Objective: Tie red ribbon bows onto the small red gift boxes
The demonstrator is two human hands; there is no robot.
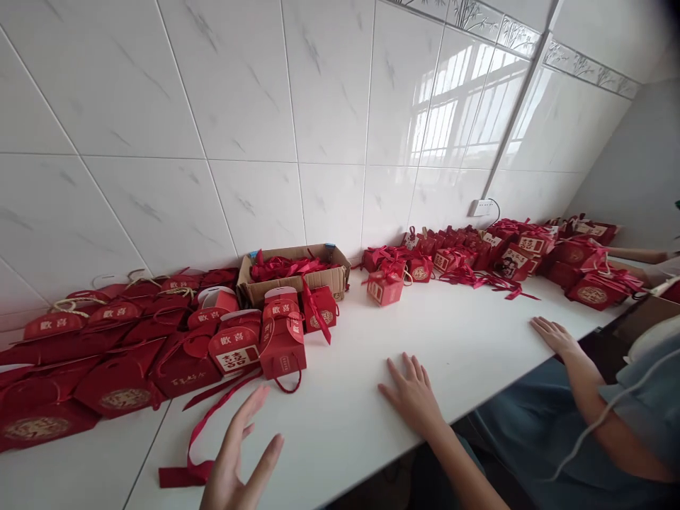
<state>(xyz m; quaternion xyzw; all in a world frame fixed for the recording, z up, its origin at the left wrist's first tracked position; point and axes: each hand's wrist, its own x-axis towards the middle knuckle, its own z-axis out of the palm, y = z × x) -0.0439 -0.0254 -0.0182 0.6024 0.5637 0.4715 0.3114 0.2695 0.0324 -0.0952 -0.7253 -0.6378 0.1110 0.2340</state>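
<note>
My left hand (239, 453) hovers at the lower left over the table, thumb and fingers apart, holding nothing. Beside it a red ribbon (199, 432) trails across the tabletop. Just beyond its fingertips stands a red gift box (284, 347) with a cord handle, next to another red box with a white and gold label (236, 347). Palm down on the white table (350, 439), my right hand (414, 397) is flat with its fingers spread and nothing in it. Farther back, a small red box with a bow (385, 287) stands by itself.
Rows of red boxes (127, 393) line the left side. A cardboard box (292, 280) of red ribbons sits against the tiled wall. More boxes (523, 251) crowd the far right. A co-worker's hand (555, 336) rests on the table edge at right. A socket (481, 207) is on the wall.
</note>
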